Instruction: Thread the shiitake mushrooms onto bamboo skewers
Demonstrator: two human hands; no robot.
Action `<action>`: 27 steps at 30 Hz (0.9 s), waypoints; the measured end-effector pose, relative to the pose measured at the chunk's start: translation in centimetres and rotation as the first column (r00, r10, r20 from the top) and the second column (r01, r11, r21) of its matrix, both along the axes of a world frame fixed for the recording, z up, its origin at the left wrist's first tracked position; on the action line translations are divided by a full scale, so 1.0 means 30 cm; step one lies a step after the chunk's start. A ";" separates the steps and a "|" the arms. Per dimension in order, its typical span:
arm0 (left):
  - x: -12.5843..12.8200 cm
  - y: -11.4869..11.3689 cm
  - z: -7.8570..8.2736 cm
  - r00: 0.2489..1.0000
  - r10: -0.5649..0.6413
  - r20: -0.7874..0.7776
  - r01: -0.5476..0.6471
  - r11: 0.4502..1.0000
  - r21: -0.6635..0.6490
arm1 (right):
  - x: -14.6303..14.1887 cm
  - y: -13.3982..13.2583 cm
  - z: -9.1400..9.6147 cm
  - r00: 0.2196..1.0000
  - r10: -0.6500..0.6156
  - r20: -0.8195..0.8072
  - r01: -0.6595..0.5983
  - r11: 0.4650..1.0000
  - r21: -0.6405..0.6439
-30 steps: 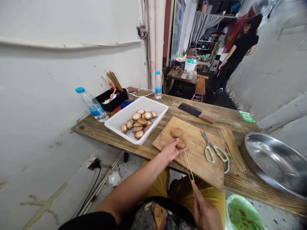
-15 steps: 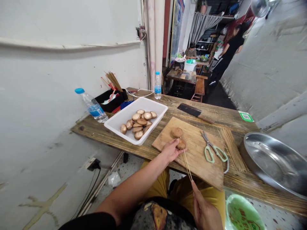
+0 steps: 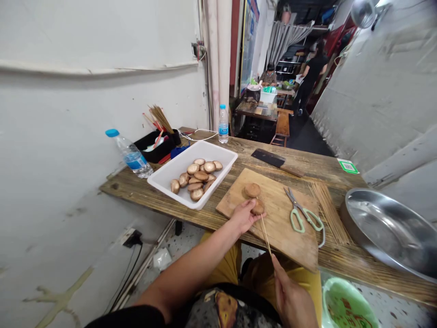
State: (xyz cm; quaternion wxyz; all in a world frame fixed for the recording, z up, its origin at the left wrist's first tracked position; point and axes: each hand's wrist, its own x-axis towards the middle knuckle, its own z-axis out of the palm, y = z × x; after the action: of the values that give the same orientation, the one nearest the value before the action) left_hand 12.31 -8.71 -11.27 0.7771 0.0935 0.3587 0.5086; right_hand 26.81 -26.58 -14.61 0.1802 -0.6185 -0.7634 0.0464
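Observation:
Between the thumb and fingers of my left hand (image 3: 244,216) is a brown mushroom (image 3: 258,207), held over the near part of the wooden cutting board (image 3: 232,196). Thin wooden skewers (image 3: 266,233) run from that mushroom down to my right hand (image 3: 290,289), which pinches their lower end off the board's near edge. Just beyond the held mushroom, a second mushroom (image 3: 252,190) appears to be on the same skewers. Scissors with pale green handles (image 3: 303,214) lie partly open on the board's right side. To the left stands a white tray (image 3: 160,182) with several mushrooms (image 3: 198,177).
Behind the board lies a cleaver (image 3: 269,157). Loose skewers (image 3: 329,212) and a large metal basin (image 3: 385,228) are to the right. Water bottles (image 3: 131,157) and a black box (image 3: 153,146) stand at the left. A green-lined bin (image 3: 348,300) is below. Two people are in the background.
The person in black at the back has walked farther away and to the left. My view has shifted slightly; both hands keep nearly the same hold on the mushroom and skewers.

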 end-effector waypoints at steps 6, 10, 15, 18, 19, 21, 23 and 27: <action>0.001 -0.004 0.012 1.000 0.008 -0.005 -0.008 1.000 -0.003 | -0.004 0.023 0.016 1.000 0.016 -0.017 -0.017 0.999 -0.030; 0.005 -0.003 0.015 1.000 0.011 -0.006 -0.011 1.000 -0.010 | -0.021 0.040 0.042 1.000 0.010 -0.013 -0.011 0.998 -0.064; 0.011 0.003 0.007 1.000 0.022 -0.004 -0.023 1.000 -0.019 | -0.042 0.058 0.060 1.000 0.010 -0.005 -0.011 0.995 -0.095; 0.012 0.004 0.005 1.000 0.023 -0.002 -0.023 1.000 -0.021 | -0.054 0.064 0.058 0.999 0.008 0.045 -0.006 0.999 -0.042; 0.012 0.003 0.006 1.000 0.023 0.000 -0.023 1.000 -0.020 | -0.057 0.066 0.060 0.997 0.007 0.079 -0.006 1.000 -0.014; 0.013 0.001 0.008 1.000 0.021 0.002 -0.021 1.000 -0.019 | -0.062 0.070 0.070 0.988 0.001 0.152 -0.007 0.999 0.038; 0.014 -0.002 0.011 1.000 0.023 0.003 -0.023 1.000 -0.020 | -0.062 0.077 0.091 0.979 -0.005 0.202 -0.010 0.997 0.074; 0.018 -0.001 0.012 0.999 0.042 -0.001 -0.042 0.999 -0.032 | -0.055 0.105 0.129 0.986 -0.021 0.166 0.002 0.994 0.111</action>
State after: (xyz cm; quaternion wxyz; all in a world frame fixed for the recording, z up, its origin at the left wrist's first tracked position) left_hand 12.85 -8.73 -10.91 0.7676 0.0734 0.3688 0.5190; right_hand 25.15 -23.45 -10.73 0.1496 -0.6139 -0.7736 -0.0488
